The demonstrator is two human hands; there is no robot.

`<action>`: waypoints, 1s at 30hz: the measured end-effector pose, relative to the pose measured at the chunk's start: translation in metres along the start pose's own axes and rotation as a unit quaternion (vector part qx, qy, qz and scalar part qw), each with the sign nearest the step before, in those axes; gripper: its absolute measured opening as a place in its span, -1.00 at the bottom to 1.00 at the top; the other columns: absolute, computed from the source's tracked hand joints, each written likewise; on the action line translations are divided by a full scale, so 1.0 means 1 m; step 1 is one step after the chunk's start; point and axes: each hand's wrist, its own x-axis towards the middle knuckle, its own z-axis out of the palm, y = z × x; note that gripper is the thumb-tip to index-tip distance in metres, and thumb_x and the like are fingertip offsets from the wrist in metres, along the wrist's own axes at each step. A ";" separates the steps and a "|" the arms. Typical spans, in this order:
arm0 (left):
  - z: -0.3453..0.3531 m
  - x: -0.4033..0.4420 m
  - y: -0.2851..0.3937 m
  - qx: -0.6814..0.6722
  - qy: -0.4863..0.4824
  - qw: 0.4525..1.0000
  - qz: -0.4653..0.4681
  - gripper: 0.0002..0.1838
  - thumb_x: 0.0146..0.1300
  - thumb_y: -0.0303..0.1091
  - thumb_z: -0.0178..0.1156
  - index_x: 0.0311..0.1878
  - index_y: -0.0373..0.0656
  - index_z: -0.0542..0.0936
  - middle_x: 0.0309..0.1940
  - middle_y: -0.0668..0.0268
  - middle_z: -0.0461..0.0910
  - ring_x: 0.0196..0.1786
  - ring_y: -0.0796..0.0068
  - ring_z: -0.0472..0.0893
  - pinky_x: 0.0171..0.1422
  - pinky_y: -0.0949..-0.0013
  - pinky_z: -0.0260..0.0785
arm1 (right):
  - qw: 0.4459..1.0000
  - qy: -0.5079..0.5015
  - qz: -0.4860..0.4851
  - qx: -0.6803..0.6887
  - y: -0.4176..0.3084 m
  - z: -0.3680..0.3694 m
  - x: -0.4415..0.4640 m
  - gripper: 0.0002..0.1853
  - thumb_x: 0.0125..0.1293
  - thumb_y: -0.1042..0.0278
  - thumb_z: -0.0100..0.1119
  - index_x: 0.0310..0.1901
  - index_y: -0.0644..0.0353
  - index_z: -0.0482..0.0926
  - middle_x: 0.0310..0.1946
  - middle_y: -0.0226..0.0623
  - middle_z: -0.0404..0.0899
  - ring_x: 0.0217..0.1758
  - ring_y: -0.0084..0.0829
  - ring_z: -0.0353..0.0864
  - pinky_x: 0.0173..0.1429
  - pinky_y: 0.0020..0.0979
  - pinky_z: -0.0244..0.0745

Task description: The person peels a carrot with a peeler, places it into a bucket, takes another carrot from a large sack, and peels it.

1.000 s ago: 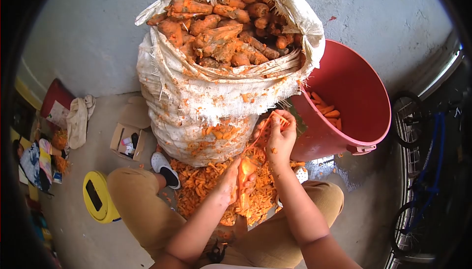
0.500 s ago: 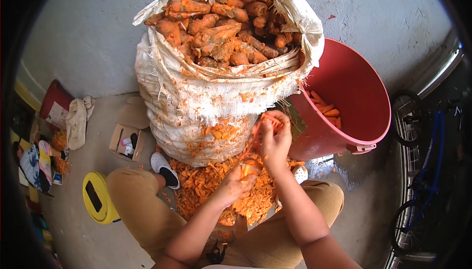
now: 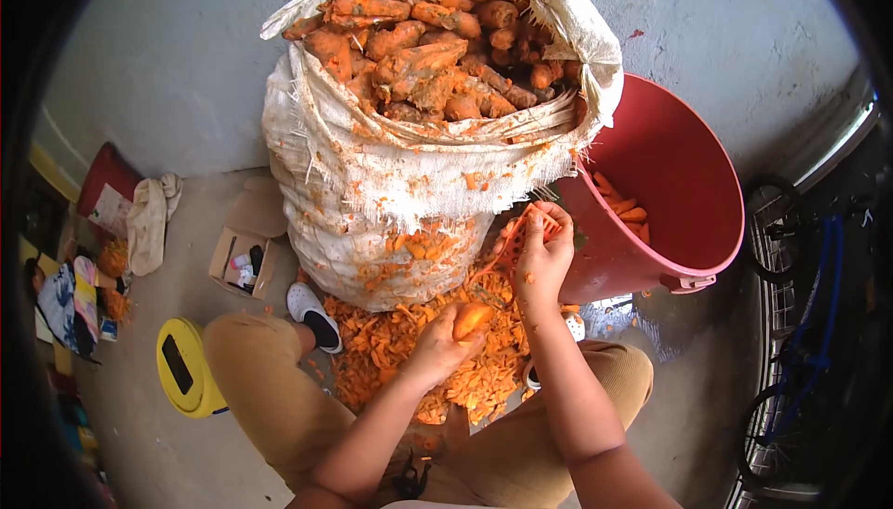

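My left hand point(image 3: 441, 346) is closed around a peeled carrot point(image 3: 473, 321), its bright orange end sticking out past the fingers. Higher and to the right, my right hand point(image 3: 547, 253) grips an orange-red plastic tool with a holed, lattice-like body point(image 3: 513, 241); its working edge cannot be made out. The two hands are apart. Beneath them spreads a heap of orange peelings point(image 3: 391, 360). Straight ahead stands a large white woven sack point(image 3: 372, 193), rolled open and full of unpeeled, soil-marked carrots point(image 3: 409, 67).
Right of the sack, a red bucket point(image 3: 684, 169) holds several peeled carrots point(image 3: 625, 207). A yellow-lidded container point(image 3: 186, 402) and an open cardboard box point(image 3: 223, 258) are on the floor at left. A bicycle point(image 3: 809, 360) stands at far right, and a wall rises behind.
My right hand has moved slightly right and away from the carrot with the holed tool. My left hand still holds the carrot, which now shows more fully.
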 end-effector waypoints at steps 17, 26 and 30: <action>-0.015 -0.011 0.029 -0.293 -0.110 0.944 -0.109 -0.45 0.10 -0.53 -0.02 0.20 -0.13 0.12 -0.18 0.31 0.35 -0.23 0.58 0.41 -0.17 0.55 0.31 | 0.998 0.016 0.048 0.037 0.015 -0.014 0.013 -0.83 0.25 0.39 -0.13 -0.20 0.22 0.16 -0.62 -0.22 0.42 -0.72 -0.49 0.40 -0.67 -0.55 0.32; -0.017 -0.012 0.033 -0.273 -0.157 0.945 -0.087 -0.39 0.07 -0.31 0.13 0.18 -0.18 0.13 -0.20 0.29 0.35 -0.43 0.64 0.40 -0.34 0.59 0.32 | 0.997 0.019 0.053 0.051 0.016 -0.013 0.014 -0.83 0.25 0.36 -0.13 -0.20 0.19 0.16 -0.62 -0.22 0.42 -0.72 -0.49 0.41 -0.71 -0.59 0.28; -0.022 -0.010 0.018 -0.370 -0.150 0.903 -0.159 -0.64 0.17 -0.17 0.00 -0.06 -0.19 0.30 -0.45 0.34 0.35 -0.70 0.76 0.25 -0.67 0.70 0.16 | 0.997 0.015 0.061 0.046 0.012 -0.011 0.010 -0.83 0.26 0.35 -0.13 -0.20 0.19 0.17 -0.62 -0.23 0.42 -0.72 -0.49 0.41 -0.71 -0.58 0.28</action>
